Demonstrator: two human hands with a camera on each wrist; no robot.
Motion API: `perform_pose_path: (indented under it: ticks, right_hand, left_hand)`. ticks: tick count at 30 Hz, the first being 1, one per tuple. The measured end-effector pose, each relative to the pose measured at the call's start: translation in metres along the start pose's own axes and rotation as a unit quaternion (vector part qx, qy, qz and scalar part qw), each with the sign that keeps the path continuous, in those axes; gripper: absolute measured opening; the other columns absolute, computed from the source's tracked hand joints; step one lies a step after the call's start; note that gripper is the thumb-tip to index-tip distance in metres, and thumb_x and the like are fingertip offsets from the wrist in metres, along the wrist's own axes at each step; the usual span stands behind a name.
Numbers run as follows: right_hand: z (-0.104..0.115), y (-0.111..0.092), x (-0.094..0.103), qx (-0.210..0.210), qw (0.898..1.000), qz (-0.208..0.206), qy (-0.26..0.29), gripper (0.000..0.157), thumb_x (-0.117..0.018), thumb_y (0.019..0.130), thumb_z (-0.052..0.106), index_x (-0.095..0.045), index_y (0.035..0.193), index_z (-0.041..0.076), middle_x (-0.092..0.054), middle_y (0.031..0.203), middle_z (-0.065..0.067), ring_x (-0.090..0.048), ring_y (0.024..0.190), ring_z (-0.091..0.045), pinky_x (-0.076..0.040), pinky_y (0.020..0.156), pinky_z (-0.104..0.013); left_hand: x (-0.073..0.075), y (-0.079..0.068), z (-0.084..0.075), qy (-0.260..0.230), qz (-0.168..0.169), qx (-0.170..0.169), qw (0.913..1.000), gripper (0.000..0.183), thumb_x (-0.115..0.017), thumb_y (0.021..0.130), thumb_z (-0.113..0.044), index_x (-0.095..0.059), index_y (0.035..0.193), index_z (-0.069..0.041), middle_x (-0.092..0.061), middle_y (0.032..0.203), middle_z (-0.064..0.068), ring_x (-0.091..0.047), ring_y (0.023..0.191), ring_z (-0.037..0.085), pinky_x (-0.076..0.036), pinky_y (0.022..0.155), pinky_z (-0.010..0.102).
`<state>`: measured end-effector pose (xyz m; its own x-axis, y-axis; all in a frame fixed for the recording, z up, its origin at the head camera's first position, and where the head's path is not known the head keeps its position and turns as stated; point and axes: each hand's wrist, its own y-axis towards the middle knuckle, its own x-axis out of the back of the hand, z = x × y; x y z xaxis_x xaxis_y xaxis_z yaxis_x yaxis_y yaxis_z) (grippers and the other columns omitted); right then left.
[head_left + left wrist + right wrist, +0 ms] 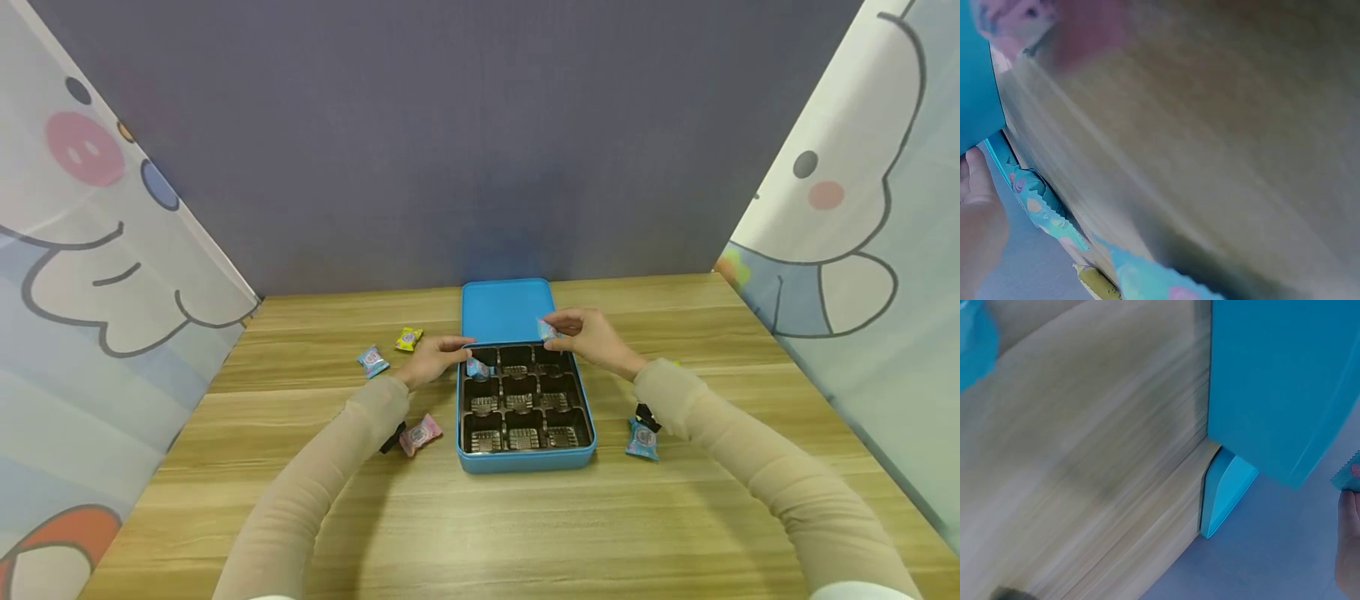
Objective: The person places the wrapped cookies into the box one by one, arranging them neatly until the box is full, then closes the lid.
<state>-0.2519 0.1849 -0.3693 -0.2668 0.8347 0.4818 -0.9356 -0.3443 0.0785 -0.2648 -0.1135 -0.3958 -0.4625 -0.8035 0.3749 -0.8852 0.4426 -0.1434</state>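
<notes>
A blue tin (pixel 525 461) holds a dark plastic tray (pixel 520 384) divided into several compartments. One blue-wrapped candy (pixel 478 368) sits in the tray's far left compartment. My left hand (pixel 433 358) is at the tin's far left corner, its fingers and thumb extended to the rim beside that candy. In the left wrist view, the left hand's fingers (pixel 977 175) lie close along the tin's side. My right hand (pixel 592 337) pinches another blue-wrapped candy (pixel 547 330) between thumb and fingers, above the tin's far right corner. Behind the tin lies its open blue lid (pixel 504 307).
Left of the tin lie a blue candy (pixel 372 361), a yellow candy (pixel 408 338) and a pink candy (pixel 421 435). To its right, another blue candy (pixel 642 440) lies under the right wrist. A grey panel (pixel 480 150) stands at the wooden table's (pixel 480 533) far edge.
</notes>
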Motion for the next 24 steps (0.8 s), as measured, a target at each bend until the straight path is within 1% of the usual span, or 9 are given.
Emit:
perform_pose_path:
  ticks: [2,5,9,10,12,18,21,24]
  right_hand:
    - [0.001,0.001,-0.003,-0.005,1.0,0.002,0.005,0.05,-0.073,0.078,0.02,-0.057,0.123,0.007,-0.056,0.125,-0.014,-0.052,0.117,-0.028,-0.047,0.096,-0.037]
    - [0.002,0.003,-0.008,-0.004,1.0,0.007,0.008,0.049,-0.074,0.078,0.02,-0.057,0.123,0.007,-0.057,0.124,-0.014,-0.053,0.116,-0.028,-0.047,0.095,-0.038]
    - [0.002,0.005,-0.013,-0.005,1.0,0.008,0.004,0.049,-0.074,0.078,0.019,-0.057,0.122,0.007,-0.058,0.123,-0.014,-0.054,0.115,-0.028,-0.048,0.094,-0.037]
    - [0.002,0.005,-0.015,-0.006,1.0,0.008,0.003,0.048,-0.073,0.078,0.019,-0.057,0.122,0.007,-0.058,0.123,-0.014,-0.054,0.115,-0.028,-0.048,0.094,-0.037]
    - [0.002,0.006,-0.017,-0.008,1.0,0.007,-0.003,0.048,-0.073,0.078,0.019,-0.058,0.122,0.008,-0.058,0.123,-0.013,-0.054,0.115,-0.028,-0.048,0.094,-0.036]
    - [0.007,0.008,-0.023,-0.004,1.0,0.009,-0.007,0.047,-0.073,0.078,0.019,-0.058,0.121,0.008,-0.057,0.123,-0.013,-0.053,0.116,-0.029,-0.049,0.093,-0.036]
    - [0.009,0.009,-0.026,0.004,1.0,0.011,-0.002,0.047,-0.073,0.078,0.018,-0.057,0.121,0.007,-0.057,0.123,-0.014,-0.053,0.115,-0.03,-0.049,0.093,-0.035]
    - [0.007,0.01,-0.029,0.012,1.0,0.015,-0.006,0.047,-0.073,0.078,0.016,-0.057,0.122,0.006,-0.057,0.122,-0.015,-0.053,0.114,-0.031,-0.049,0.093,-0.034]
  left_hand:
    - [0.0,-0.001,0.0,0.001,0.0,0.0,1.0,0.041,-0.054,0.093,-0.017,-0.049,0.132,-0.004,-0.044,0.139,0.014,-0.041,0.128,0.03,-0.039,0.104,0.042]
    - [0.001,0.005,0.011,-0.002,-0.006,-0.004,1.0,0.042,-0.055,0.093,-0.019,-0.049,0.132,-0.005,-0.044,0.139,0.014,-0.042,0.127,0.031,-0.038,0.104,0.043]
    - [0.0,0.014,0.029,-0.005,-0.017,-0.006,0.9998,0.042,-0.057,0.091,-0.024,-0.052,0.131,-0.009,-0.047,0.137,0.012,-0.043,0.126,0.03,-0.038,0.104,0.043]
    - [0.0,0.014,0.03,-0.004,-0.02,-0.007,0.9998,0.043,-0.058,0.091,-0.025,-0.052,0.131,-0.009,-0.047,0.137,0.012,-0.044,0.126,0.029,-0.038,0.104,0.043]
    - [-0.001,0.014,0.031,0.002,-0.024,-0.005,0.9997,0.042,-0.058,0.091,-0.026,-0.053,0.13,-0.011,-0.048,0.136,0.01,-0.044,0.126,0.028,-0.039,0.104,0.042]
    - [-0.001,0.014,0.027,0.016,-0.035,0.001,0.9992,0.039,-0.058,0.091,-0.027,-0.056,0.128,-0.016,-0.05,0.135,0.005,-0.044,0.126,0.024,-0.04,0.103,0.04]
    - [0.0,0.016,0.026,0.012,-0.037,0.004,0.9992,0.038,-0.058,0.091,-0.028,-0.056,0.127,-0.017,-0.051,0.134,0.003,-0.043,0.127,0.023,-0.039,0.104,0.04]
    - [0.0,0.016,0.027,0.011,-0.031,0.001,0.9995,0.039,-0.058,0.091,-0.027,-0.056,0.128,-0.016,-0.051,0.134,0.005,-0.042,0.128,0.024,-0.038,0.104,0.041]
